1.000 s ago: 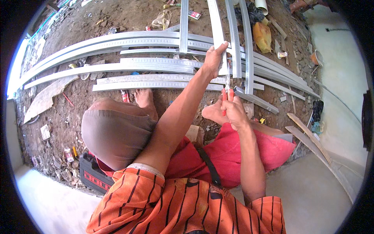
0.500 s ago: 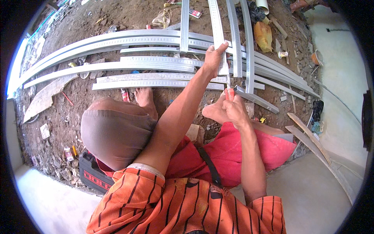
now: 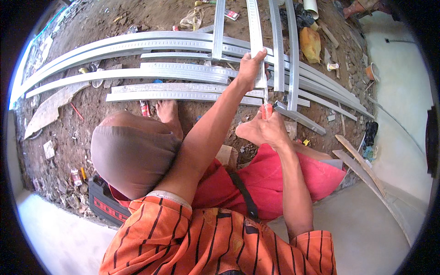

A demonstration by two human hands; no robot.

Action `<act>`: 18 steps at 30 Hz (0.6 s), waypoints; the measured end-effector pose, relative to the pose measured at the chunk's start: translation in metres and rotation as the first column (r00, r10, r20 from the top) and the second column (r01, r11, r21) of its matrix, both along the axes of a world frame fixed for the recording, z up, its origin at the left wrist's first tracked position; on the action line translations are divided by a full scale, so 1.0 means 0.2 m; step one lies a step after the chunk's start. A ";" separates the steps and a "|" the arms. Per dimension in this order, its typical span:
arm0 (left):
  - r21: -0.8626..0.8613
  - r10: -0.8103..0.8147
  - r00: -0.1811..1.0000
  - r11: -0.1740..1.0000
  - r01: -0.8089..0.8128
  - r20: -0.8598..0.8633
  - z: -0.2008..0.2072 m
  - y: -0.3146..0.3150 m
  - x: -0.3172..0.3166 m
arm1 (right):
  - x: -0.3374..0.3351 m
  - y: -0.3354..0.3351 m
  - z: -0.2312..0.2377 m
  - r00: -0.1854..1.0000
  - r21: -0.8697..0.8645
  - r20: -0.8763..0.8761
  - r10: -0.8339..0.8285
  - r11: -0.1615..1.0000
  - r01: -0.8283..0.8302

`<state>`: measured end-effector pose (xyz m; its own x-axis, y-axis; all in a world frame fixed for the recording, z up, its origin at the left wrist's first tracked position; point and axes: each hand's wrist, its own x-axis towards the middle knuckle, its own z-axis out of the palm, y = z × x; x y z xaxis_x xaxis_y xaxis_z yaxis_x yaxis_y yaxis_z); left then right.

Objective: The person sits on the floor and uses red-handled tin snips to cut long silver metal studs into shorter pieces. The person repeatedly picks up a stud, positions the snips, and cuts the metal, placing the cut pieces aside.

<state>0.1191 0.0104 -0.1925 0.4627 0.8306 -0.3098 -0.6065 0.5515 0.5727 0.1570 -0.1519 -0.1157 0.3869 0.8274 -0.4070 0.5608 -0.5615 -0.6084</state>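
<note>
My left hand (image 3: 251,71) is wrapped round a long metal channel (image 3: 255,27), which runs away from me across the other channels. In my right hand (image 3: 275,130) are red-handled tin snips (image 3: 266,111), the fingers closed round the grips. Their pale metal jaws meet the near end of the held channel, just below my left hand; how far apart the blades stand is too small to tell. Close to my right hand lies a short piece of channel (image 3: 302,120), beside my bare foot.
Several long metal channels (image 3: 183,97) lie crosswise on the dirt floor, with others pointing away over them. At left is a black and red case (image 3: 105,201). A yellow container (image 3: 310,45), wooden strips (image 3: 362,167) and a pale wall (image 3: 398,82) are at right.
My right hand and the snips have shifted very slightly, and the view has moved a little. Both hands keep their hold on the channel and the snips.
</note>
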 end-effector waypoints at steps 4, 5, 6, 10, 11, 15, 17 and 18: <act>0.017 -0.007 0.999 1.000 0.008 -0.054 -0.01 -0.01 -0.01 | -0.01 0.02 0.03 0.999 -0.113 0.042 0.002 0.994 0.003; 0.020 -0.004 0.999 1.000 0.006 -0.053 0.00 -0.01 -0.01 | -0.01 0.02 0.02 0.999 -0.126 0.034 0.001 0.992 0.003; 0.022 -0.002 0.999 1.000 0.003 -0.052 0.00 -0.01 -0.01 | 0.00 0.02 0.02 1.000 -0.138 0.026 -0.001 0.990 0.004; 0.023 -0.009 0.997 1.000 0.011 -0.080 0.01 -0.01 -0.02 | 0.02 0.02 0.02 1.000 -0.175 0.018 0.024 0.984 -0.021; 0.024 -0.006 0.997 1.000 0.008 -0.078 0.00 -0.01 -0.02 | 0.02 0.02 0.02 1.000 -0.168 -0.014 0.020 0.986 -0.022; 0.016 -0.003 0.996 1.000 0.005 -0.086 0.00 -0.01 0.00 | 0.06 -0.01 -0.06 0.977 -0.096 -0.210 -0.044 0.995 0.024; -0.001 -0.002 0.998 1.000 0.002 -0.067 0.00 0.00 0.00 | 0.06 -0.02 -0.09 0.926 -0.054 -0.365 -0.094 0.995 0.080; -0.014 0.000 0.999 1.000 0.000 -0.041 0.00 0.00 0.00 | 0.06 -0.02 -0.09 0.885 -0.042 -0.451 -0.119 0.993 0.112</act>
